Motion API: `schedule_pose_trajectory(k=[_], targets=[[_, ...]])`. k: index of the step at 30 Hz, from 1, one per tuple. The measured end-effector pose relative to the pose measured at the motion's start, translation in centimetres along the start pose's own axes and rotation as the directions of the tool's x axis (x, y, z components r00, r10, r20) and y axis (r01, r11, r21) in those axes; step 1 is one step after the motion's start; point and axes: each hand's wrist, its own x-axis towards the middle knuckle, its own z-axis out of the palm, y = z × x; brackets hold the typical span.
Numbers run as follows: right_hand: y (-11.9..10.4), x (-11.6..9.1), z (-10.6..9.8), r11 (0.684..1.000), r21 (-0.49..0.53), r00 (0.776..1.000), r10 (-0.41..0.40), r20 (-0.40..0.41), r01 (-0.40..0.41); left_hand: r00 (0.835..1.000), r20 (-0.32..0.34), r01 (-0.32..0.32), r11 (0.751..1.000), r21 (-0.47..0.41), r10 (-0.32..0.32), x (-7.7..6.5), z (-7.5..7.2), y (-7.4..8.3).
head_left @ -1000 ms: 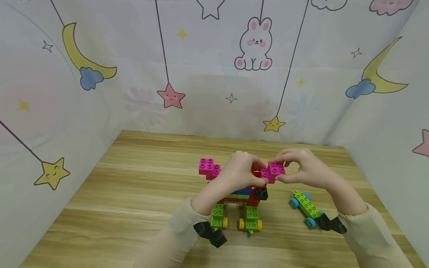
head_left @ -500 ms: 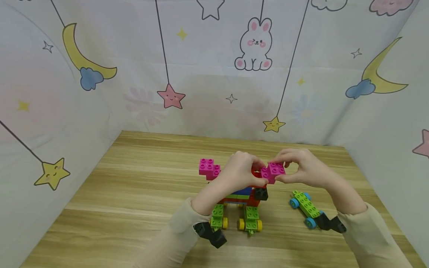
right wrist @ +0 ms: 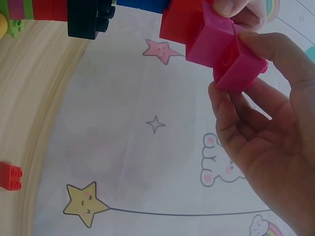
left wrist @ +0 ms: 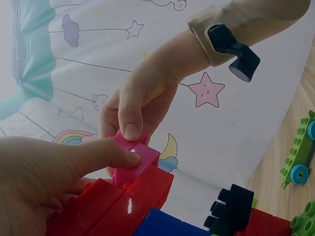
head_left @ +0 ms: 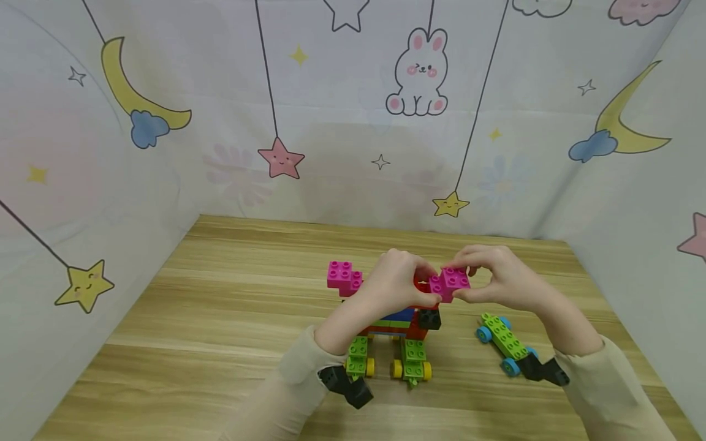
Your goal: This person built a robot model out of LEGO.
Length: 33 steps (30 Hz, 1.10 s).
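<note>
Two stepped pink toy bricks point(head_left: 455, 278) join the red end of a tall brick build point(head_left: 399, 316). My left hand point(head_left: 393, 278) reaches over the build. Its thumb lies on the inner pink brick point(left wrist: 133, 167), beside the red bricks point(left wrist: 106, 206), and its fingers go behind them. My right hand point(head_left: 502, 277) pinches the outer pink brick point(right wrist: 241, 66) between thumb and fingers. More pink bricks point(head_left: 339, 275) stick out at the build's left end. Below the body stand green legs point(head_left: 413, 350) with yellow wheels. My left forearm hides part of the build.
Right of the build, a green brick car point(head_left: 504, 337) with blue wheels stands on the wooden table point(head_left: 231, 294). In the right wrist view a loose red brick point(right wrist: 10, 176) lies on the table. A printed cloth point(head_left: 342, 122) surrounds the table's back and sides.
</note>
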Motion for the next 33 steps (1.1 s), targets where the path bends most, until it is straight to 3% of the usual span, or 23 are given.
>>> schedule_pose_trajectory(k=[23, 33], targets=[[0.07, -0.09, -0.09, 0.999, 0.005, 0.998, 0.051, 0.031, -0.052, 1.0, 0.008, 0.003, 1.0, -0.004, -0.003, 0.04, -0.05, 0.06], [0.85, -0.31, -0.23, 1.0, 0.019, 0.999, 0.011, 0.037, -0.011, 1.0, 0.009, 0.004, 1.0, -0.008, -0.004, 0.0, -0.08, 0.04]])
